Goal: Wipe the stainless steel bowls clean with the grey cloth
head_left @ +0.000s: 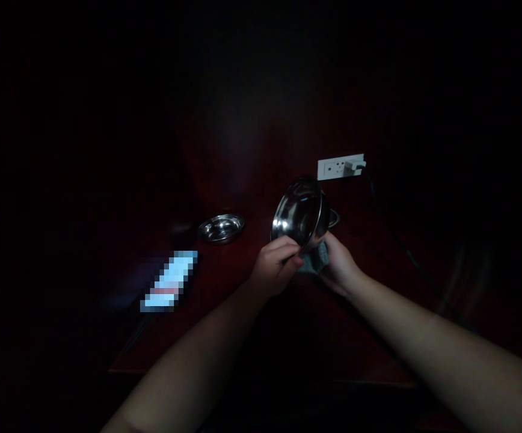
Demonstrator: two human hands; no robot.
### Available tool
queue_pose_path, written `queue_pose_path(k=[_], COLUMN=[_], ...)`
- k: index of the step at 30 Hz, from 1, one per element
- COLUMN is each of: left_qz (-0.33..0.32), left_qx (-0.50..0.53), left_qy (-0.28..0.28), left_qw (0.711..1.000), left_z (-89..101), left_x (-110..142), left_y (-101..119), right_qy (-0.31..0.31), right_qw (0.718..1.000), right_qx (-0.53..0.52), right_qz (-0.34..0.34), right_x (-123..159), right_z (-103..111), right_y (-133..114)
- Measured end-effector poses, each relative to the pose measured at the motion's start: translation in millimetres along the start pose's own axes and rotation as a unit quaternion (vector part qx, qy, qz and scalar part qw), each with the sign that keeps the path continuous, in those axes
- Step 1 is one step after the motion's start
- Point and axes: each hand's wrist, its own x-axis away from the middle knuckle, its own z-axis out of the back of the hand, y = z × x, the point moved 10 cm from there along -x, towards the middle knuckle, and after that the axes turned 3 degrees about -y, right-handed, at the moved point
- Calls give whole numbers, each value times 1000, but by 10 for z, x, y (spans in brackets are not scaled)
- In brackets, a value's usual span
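A shiny metal bowl (297, 210) is held up and tilted on its side, its hollow facing left. My left hand (275, 264) pinches the bowl's lower rim, thumb and fingers closed on it. Behind the bowl, my right hand (340, 264) holds a grey-green cloth (314, 258) against the outer wall; its fingertips are hidden by the bowl and the cloth. A shallow metal dish (222, 228) rests on the dark red table (225, 288) to the left. The rim of another metal piece (334, 218) shows just past the bowl, the remainder covered.
A phone with a bright, blurred-out screen (169, 281) lies at the left. On the back wall is a white socket panel (340, 167) with a plugged-in charger (355, 165), whose dark cable (412, 258) runs down to the right. Deep shadow hides the surroundings.
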Motion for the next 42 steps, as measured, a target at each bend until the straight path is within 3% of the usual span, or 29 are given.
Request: queue_pose_path(k=[16, 29, 34, 42], left_qz=[9, 56, 81, 94], left_qx=[11, -3, -24, -64], left_qy=[-4, -50, -48, -30], left_qw=[1000, 997, 995, 993], left_z=[-10, -105, -115, -86], left_x=[5, -1, -7, -13], left_y=[5, -83, -129, -158], right_qy=[8, 25, 38, -8], right_qw=[1000, 998, 998, 997], right_qx=[-6, -47, -50, -49], right_qz=[-4, -22, 14, 61], right_x=[13, -11, -44, -46], right_z=[0, 67, 117, 15], right_y=[-7, 50, 13, -35])
